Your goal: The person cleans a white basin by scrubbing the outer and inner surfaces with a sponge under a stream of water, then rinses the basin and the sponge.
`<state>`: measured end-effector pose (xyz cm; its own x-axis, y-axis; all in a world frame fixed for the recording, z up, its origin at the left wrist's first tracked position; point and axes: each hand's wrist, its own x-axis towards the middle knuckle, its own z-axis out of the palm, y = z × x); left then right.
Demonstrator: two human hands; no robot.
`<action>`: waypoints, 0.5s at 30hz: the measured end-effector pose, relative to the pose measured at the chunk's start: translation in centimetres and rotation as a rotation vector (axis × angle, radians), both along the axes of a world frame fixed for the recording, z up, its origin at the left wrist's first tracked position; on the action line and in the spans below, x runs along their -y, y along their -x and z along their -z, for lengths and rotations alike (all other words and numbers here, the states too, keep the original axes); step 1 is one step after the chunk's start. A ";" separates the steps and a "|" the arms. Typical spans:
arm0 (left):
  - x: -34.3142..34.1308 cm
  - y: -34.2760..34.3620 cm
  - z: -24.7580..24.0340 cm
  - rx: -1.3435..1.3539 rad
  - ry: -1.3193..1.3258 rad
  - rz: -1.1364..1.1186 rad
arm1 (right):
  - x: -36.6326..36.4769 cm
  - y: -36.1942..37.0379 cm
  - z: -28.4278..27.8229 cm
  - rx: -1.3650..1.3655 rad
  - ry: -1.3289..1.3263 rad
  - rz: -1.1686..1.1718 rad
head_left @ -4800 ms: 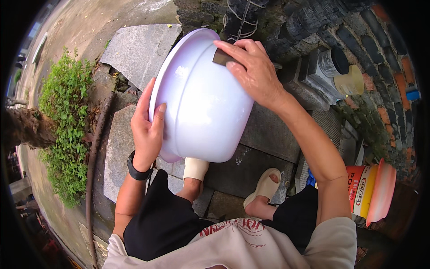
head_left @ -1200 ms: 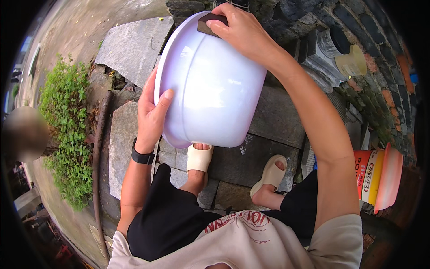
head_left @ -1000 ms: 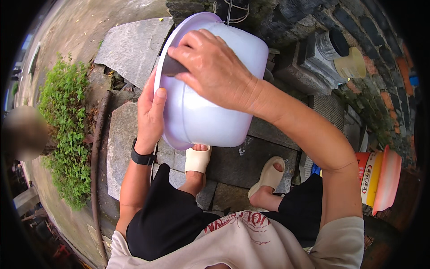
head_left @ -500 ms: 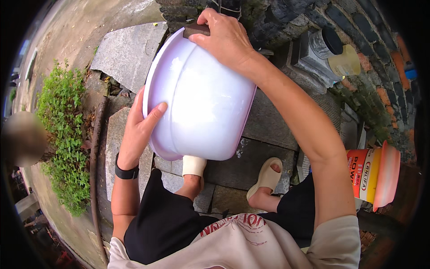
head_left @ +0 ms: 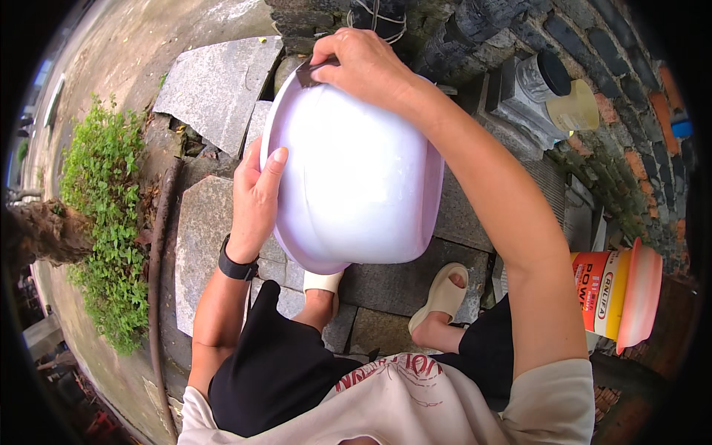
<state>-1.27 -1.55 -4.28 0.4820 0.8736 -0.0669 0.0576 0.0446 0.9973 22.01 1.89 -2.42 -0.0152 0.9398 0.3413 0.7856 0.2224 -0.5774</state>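
Note:
A pale lilac plastic basin (head_left: 356, 178) is tipped on its side in front of me, its smooth outside toward me and its rim facing left. My left hand (head_left: 254, 196) grips the rim on the near left side, thumb on the outer wall and fingers out of sight behind it. At the top of the rim, my right hand (head_left: 367, 65) pinches a thin dark brown pad (head_left: 310, 74) against the basin's edge. What the pad is made of is hard to tell. The basin's inside is hidden.
Uneven stone slabs (head_left: 215, 89) lie underfoot. On the left are a leafy green plant (head_left: 104, 222) and a rusty pipe (head_left: 159, 274). To the right stand a brick wall (head_left: 608, 52), a black-lidded jar (head_left: 545, 76), a yellowish container (head_left: 575, 105) and a red-yellow bucket (head_left: 604, 293).
The basin has shifted slightly right and turned a little, with my left hand moving along. My right hand has come nearer with the pad, which sits at a different angle on the rim.

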 end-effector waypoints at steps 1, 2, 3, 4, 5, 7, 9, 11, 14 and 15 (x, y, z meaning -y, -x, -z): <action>0.1 0.3 1.2 -0.050 -0.079 -0.019 | -0.4 -2.6 0.2 -0.032 0.275 0.147; -0.1 0.6 2.0 -0.104 -0.163 -0.036 | -0.6 -5.1 1.9 0.006 0.358 0.232; -0.4 1.1 2.0 -0.144 -0.218 -0.042 | -0.2 -6.2 3.1 -0.048 0.396 0.217; -0.4 1.5 2.1 -0.189 -0.268 -0.064 | 1.1 -6.2 3.0 -0.052 0.294 0.206; -0.1 2.1 2.2 -0.252 -0.311 -0.087 | 3.2 -4.9 2.9 -0.073 0.199 0.189; -0.2 2.5 2.5 -0.264 -0.382 -0.105 | 6.8 -2.1 -0.9 0.059 0.204 0.056; -0.3 2.8 2.3 -0.260 -0.398 -0.110 | 9.4 1.3 -2.1 0.167 -0.105 -0.121; -0.2 2.7 2.7 -0.154 -0.337 -0.186 | 11.3 3.7 -3.2 0.175 -0.150 -0.285; 0.7 2.1 1.8 -0.041 -0.230 -0.234 | 9.6 1.1 -2.6 0.211 -0.251 -0.215; 0.5 1.9 1.1 -0.038 -0.232 -0.251 | 8.0 -0.7 -2.0 0.135 -0.229 -0.133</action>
